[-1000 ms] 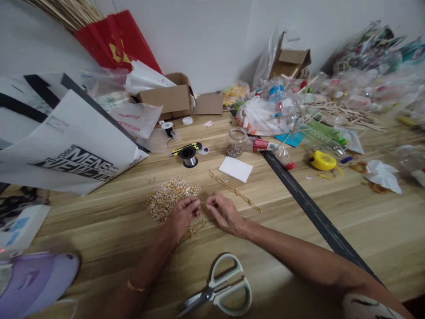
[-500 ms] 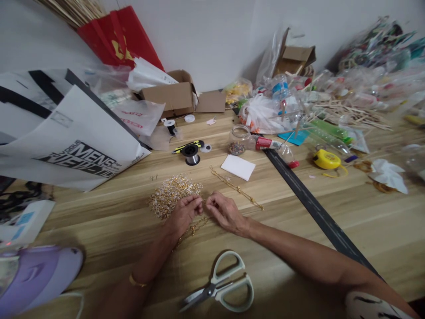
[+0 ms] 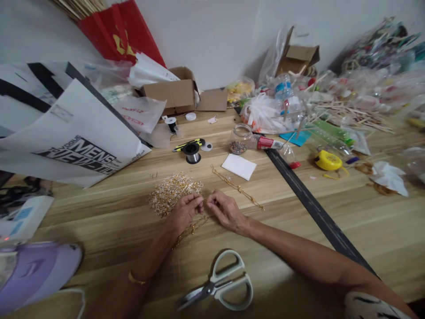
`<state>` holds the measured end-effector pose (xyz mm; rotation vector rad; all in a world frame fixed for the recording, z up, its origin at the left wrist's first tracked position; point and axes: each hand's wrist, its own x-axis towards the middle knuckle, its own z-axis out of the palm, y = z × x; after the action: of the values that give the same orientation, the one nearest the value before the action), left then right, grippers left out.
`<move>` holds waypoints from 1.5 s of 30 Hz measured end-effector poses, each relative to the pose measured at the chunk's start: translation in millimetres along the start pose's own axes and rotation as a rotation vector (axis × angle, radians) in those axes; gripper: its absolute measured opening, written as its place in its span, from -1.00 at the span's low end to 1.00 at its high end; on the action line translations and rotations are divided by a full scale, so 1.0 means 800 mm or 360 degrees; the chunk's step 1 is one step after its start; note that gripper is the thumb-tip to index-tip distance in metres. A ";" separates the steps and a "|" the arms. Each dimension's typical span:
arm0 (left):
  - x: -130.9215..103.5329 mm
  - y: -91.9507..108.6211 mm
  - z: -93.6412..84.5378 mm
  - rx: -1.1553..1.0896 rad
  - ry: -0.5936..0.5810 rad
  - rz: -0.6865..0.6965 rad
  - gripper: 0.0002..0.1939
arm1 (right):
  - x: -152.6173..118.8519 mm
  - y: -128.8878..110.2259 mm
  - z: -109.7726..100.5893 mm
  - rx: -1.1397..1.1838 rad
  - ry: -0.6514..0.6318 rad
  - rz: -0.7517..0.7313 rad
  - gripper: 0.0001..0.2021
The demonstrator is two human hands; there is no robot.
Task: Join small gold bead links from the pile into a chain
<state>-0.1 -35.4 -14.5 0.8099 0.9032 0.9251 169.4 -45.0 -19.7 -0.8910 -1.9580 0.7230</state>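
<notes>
My left hand [image 3: 186,211] is closed in a pinch at the right edge of a pile of small gold and clear beaded pieces [image 3: 169,192]. Facing it, fingertips nearly touching, my right hand [image 3: 226,210] is pinched too. A bit of gold chain [image 3: 192,228] runs up from the table beneath them to the fingertips, where fingers hide most of it. To the right lies a second gold chain [image 3: 239,189], stretched out and untouched. Scissors [image 3: 215,283] with pale handles rest partly open in front of me.
A wire spool [image 3: 192,153], a folded white paper [image 3: 239,166] and a jar of beads [image 3: 238,141] stand behind the hands. At left are a white shopping bag [image 3: 79,133] and a purple iron [image 3: 43,274]. A yellow tape measure [image 3: 327,160] and plastic bottles lie right.
The view has shifted very slightly. Both hands keep their pinch in nearly the same place, and the chain beneath them has barely moved.
</notes>
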 end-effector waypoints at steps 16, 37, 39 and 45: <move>0.001 -0.006 -0.002 0.0094 0.0037 0.0007 -0.80 | 0.000 0.005 0.001 0.0019 0.0035 0.0104 -0.88; 0.001 -0.008 -0.003 0.0033 0.0036 0.0041 -0.80 | -0.001 0.007 0.002 -0.0030 0.0058 0.0091 -0.90; 0.001 -0.008 -0.003 0.0037 0.0034 0.0041 -0.81 | -0.001 0.008 0.002 -0.0040 0.0054 0.0101 -0.89; 0.000 -0.008 -0.004 0.0114 0.0062 0.0066 -0.82 | 0.000 0.008 0.004 -0.0049 0.0059 0.0133 -0.89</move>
<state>-1.1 -37.2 -20.9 0.8771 0.9608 0.9515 168.9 -42.0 -26.3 -1.0033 -1.9129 0.7209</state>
